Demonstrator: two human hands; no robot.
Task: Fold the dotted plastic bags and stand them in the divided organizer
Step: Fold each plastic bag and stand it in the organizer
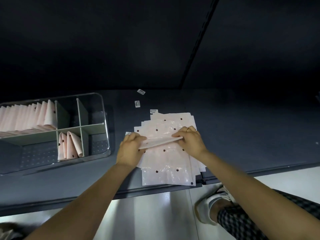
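Observation:
A stack of flat pink plastic bags with dark dots [167,168] lies on the dark table near its front edge. On top of the stack, a bag folded into a narrow strip [160,142] is held at both ends: my left hand [130,148] grips its left end and my right hand [189,139] pinches its right end. The clear divided organizer [103,110] stands at the left. Its back left compartment holds a row of several folded bags [27,116]. A middle front compartment holds folded dotted bags [69,146] standing upright.
Small white barcode labels [141,91] [137,103] lie on the table behind the stack. The table's front edge [155,191] runs below the stack, with a pale floor and a shoe [207,210] beyond it. The organizer's right compartments hold nothing.

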